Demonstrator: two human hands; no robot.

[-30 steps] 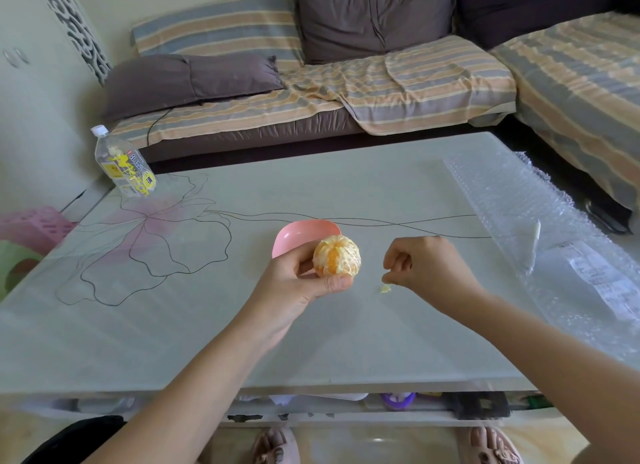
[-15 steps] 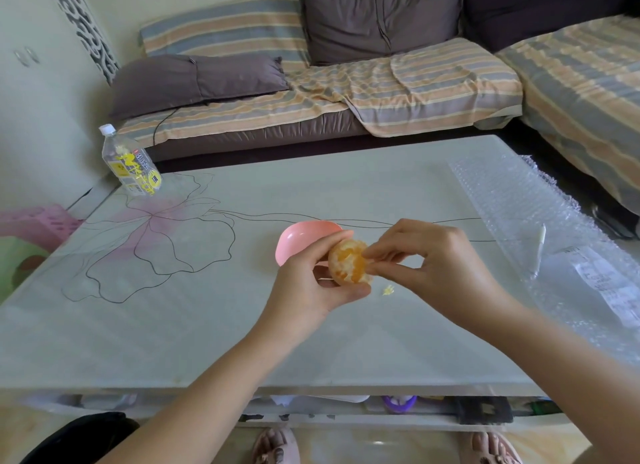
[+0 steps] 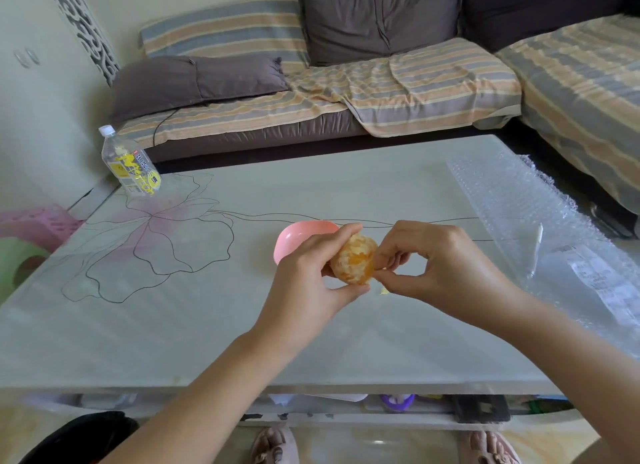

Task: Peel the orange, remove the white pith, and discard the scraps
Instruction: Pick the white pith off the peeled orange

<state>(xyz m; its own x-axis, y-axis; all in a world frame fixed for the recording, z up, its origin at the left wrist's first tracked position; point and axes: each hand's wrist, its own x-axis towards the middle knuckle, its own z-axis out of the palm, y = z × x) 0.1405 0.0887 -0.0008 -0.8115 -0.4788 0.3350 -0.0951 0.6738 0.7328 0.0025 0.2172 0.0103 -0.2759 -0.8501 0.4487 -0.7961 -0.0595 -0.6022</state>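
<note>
I have the orange [image 3: 353, 261] up in the air over the middle of the desk [image 3: 207, 325], not touching it. It is peeled, with patches of white pith over the orange flesh. My left hand [image 3: 304, 283] grips it from the left: thumb under the fruit, index finger arched over the top, the other fingers hidden behind it. My right hand [image 3: 440, 266] comes in from the right, and its fingers [image 3: 381, 252] are curled, with thumb and index pinching at the fruit's right side. I cannot tell if a strand of pith sits between them.

One small pale scrap [image 3: 384, 291] lies on the desk just below the right thumb. A pink bowl [image 3: 298, 235] stands on the desk right behind the left hand, partly hidden by it; what is inside is not visible.

A plastic bottle [image 3: 130, 162] with a yellow label and white cap stands at the far left corner. A sheet of bubble wrap [image 3: 519, 200] covers the right side of the desk, with a printed paper slip [image 3: 602, 283] on it. The desk top has a flower line drawing [image 3: 152, 242]. Behind it is a sofa [image 3: 415, 93] with striped covers and grey cushions. A pink stool [image 3: 38, 221] is at the left edge. Feet in slippers [image 3: 273, 446] show under the near edge.
</note>
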